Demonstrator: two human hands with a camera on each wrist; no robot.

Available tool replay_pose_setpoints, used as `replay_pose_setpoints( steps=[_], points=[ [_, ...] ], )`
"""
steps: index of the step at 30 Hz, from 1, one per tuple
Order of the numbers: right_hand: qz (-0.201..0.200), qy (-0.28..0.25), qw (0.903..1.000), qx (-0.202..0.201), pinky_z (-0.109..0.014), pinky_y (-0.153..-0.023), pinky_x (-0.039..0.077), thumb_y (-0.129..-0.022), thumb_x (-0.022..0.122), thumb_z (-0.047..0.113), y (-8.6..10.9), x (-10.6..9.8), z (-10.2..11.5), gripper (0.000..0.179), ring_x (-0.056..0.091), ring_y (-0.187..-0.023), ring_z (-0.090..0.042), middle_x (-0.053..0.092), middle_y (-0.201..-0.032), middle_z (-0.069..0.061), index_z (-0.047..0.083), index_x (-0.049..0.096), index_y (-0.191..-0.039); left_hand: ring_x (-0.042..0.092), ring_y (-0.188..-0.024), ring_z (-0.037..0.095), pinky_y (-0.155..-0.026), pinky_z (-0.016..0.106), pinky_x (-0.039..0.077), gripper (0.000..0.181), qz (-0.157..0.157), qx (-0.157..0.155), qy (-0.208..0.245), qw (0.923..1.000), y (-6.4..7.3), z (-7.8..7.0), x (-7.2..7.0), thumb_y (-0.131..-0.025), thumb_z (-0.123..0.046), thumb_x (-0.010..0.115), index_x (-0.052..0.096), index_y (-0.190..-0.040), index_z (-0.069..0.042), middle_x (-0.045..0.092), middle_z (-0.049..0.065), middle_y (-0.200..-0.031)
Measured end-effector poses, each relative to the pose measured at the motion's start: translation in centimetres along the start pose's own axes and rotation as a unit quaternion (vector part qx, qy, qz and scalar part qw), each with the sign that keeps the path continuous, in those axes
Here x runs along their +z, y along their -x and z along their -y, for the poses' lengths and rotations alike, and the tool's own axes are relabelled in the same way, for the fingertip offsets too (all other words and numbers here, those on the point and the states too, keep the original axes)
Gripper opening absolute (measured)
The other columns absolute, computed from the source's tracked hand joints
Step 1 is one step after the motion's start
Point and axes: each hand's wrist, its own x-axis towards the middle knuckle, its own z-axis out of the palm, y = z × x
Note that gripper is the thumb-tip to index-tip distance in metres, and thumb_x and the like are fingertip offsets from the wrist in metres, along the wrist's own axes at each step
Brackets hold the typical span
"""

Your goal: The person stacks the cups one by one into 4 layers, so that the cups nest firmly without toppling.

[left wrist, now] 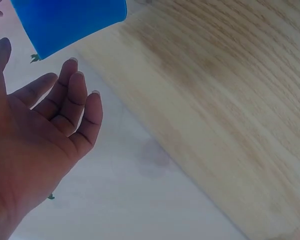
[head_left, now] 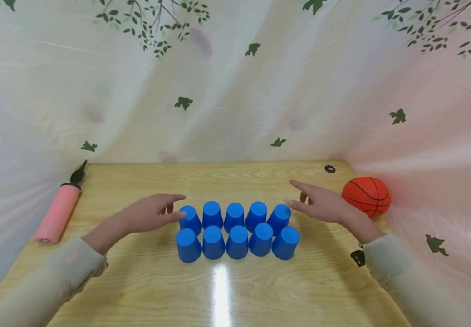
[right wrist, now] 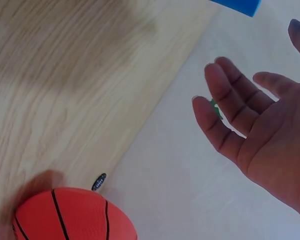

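Observation:
Several blue plastic cups stand upside down in two rows in the head view, a back row with a middle cup (head_left: 234, 215) and a front row with a middle cup (head_left: 237, 243). My left hand (head_left: 151, 212) is held at the left end of the back row, its thumb in front of the leftmost back cup (head_left: 191, 222); contact cannot be made out. Apart from the rightmost back cup (head_left: 279, 218), my right hand (head_left: 322, 204) hovers to its right. Both hands hold nothing, fingers loosely bent. A blue cup (left wrist: 72, 22) shows beyond the left fingers in the left wrist view.
At the table's left edge lies a pink hand pump (head_left: 60, 211) with a black nozzle. An orange-red basketball (head_left: 367, 196) sits at the right edge, near a black poker chip (head_left: 330, 169). A black object (head_left: 358, 258) lies by the right sleeve. White leaf-print sheeting (head_left: 227, 113) surrounds the table.

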Motion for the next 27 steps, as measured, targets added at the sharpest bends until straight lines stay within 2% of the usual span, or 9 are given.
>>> replay_pose_setpoints(
  steps=[7,12,19,27],
  points=[
    [0.012,-0.021,0.9994,-0.024,-0.03,-0.062,0.047,-0.095,0.057,0.059,0.1,0.8,0.4,0.077,0.056,-0.08,-0.015,0.065,-0.1,-0.002,0.017,0.036,-0.156,0.057,-0.089,0.014,-0.072,0.03,0.048,0.078,0.011,-0.01,0.001,0.9999,-0.3,-0.2,0.6,-0.091,-0.066,0.057,0.046,-0.149,-0.015,0.064,0.0,-0.104],
    [0.019,-0.027,0.9986,-0.042,-0.03,-0.062,0.047,-0.094,0.059,0.058,-0.1,1.3,0.8,0.076,0.056,-0.081,-0.014,0.064,-0.097,0.0,0.016,0.039,-0.154,0.057,-0.09,0.014,-0.072,0.03,0.049,0.078,0.008,0.009,-0.014,0.9998,-0.5,-0.3,0.8,-0.091,-0.066,0.058,0.05,-0.146,-0.012,0.065,0.0,-0.104],
    [0.033,-0.04,0.9979,-0.04,-0.031,-0.061,0.048,-0.093,0.06,0.06,-0.2,1.8,1.2,0.077,0.056,-0.081,-0.015,0.064,-0.099,0.0,0.018,0.04,-0.154,0.057,-0.088,0.012,-0.071,0.029,0.048,0.07,0.001,0.024,-0.041,0.9989,-0.7,-0.4,0.8,-0.091,-0.059,0.064,0.055,-0.141,-0.011,0.065,-0.001,-0.099],
    [0.042,-0.043,0.9977,-0.033,-0.031,-0.063,0.048,-0.091,0.063,0.06,-0.3,2.3,1.0,0.077,0.056,-0.084,-0.016,0.063,-0.1,0.0,0.019,0.042,-0.152,0.058,-0.089,0.013,-0.071,0.028,0.049,0.066,-0.002,0.025,-0.046,0.9986,-1.0,-0.6,0.9,-0.089,-0.058,0.066,0.058,-0.136,-0.013,0.066,-0.001,-0.101]
  ],
)
